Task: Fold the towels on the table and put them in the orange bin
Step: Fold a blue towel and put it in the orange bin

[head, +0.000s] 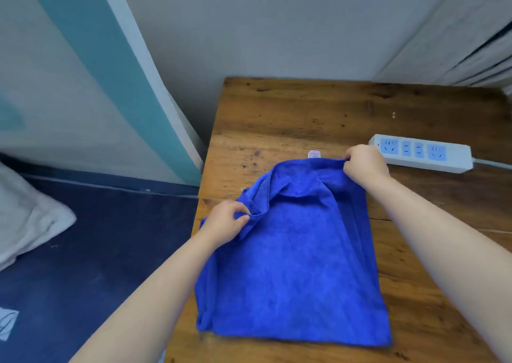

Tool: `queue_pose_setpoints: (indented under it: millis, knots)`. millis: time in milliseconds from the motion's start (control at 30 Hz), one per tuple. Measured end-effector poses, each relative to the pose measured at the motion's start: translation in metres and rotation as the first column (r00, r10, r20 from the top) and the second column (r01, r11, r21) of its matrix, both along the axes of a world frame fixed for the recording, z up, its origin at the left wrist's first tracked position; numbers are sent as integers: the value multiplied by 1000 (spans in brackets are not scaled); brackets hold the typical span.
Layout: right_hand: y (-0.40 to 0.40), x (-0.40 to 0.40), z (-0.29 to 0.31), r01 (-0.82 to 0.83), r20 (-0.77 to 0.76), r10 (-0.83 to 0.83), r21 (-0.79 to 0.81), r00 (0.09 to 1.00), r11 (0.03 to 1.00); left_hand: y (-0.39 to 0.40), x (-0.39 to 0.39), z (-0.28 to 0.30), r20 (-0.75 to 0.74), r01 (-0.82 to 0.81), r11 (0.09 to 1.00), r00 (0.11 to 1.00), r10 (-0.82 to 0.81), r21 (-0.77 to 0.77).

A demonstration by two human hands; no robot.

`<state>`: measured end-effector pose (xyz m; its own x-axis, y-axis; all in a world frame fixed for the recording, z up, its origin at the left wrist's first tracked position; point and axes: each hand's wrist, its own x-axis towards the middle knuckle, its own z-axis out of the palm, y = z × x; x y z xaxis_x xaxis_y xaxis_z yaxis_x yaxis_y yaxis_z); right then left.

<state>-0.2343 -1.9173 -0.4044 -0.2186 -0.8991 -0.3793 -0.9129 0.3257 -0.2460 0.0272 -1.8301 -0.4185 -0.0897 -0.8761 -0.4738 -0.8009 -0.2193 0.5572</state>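
Wood, worn and knotty, forms the bench against a grey wall, carrying a power strip. We pinch the blue towel with both hands, left hand and right hand.

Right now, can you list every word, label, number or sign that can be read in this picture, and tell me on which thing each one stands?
No text here can be read.
Small pale tag at the far edge of the blue towel: too small and blurred to read.
White power strip on the wooden table: no legible marking.
Pale paper on the floor at the left edge: dark marks only, not legible.
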Motion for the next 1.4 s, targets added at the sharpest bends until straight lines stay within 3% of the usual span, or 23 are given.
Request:
queue_pose_setpoints:
  millis: [167,267,333,400,500,567,633,667,767,833,900,1100,1233,1400]
  knots:
    - [59,-16,9,-123,2,123,-63,992,990,19,-7,-2,236,199,935,963,-131,-294]
    - [97,-23,9,-130,53,136,-95,989,987,31,-7,6,150,222,841,974,-170,-493]
    - [116,-25,8,-126,85,139,-142,987,982,38,-5,14,29,138,844,989,-144,-518]
    - [130,-24,5,-126,96,145,-187,985,974,38,-2,18,-15,22,878,999,-33,-479]
    - [145,-19,-5,-185,45,192,-131,980,974,37,1,19,122,22,920,992,28,-392]
    - [148,-17,-12,-225,-11,225,-83,974,971,37,-2,24,244,292,833,950,-196,-469]
    - [147,-17,-17,-246,-58,243,-68,968,967,36,-3,22,409,581,663,810,-419,-471]
    - [146,-18,-18,-262,-81,257,-66,963,963,33,-3,20,482,655,618,749,-455,-434]
    - [146,-19,-22,-303,-116,294,-69,949,951,27,-5,11,553,647,731,698,-455,-215]
    - [145,-19,-24,-311,-122,301,-67,946,948,25,-7,-1,640,633,773,614,-462,-49]
    - [144,-20,-23,-330,-126,319,-73,939,941,28,-11,-5,700,618,786,567,-434,-13]
    - [140,-22,-17,-423,-111,414,-84,904,902,28,-12,-7,680,508,861,632,-373,1]
    - [136,-26,-15,-425,-163,414,-35,895,905,28,-12,-5,584,371,928,761,-283,-33]
    - [130,-33,-5,-382,-177,360,-111,916,917,23,-8,-1,395,122,979,918,-47,-166]
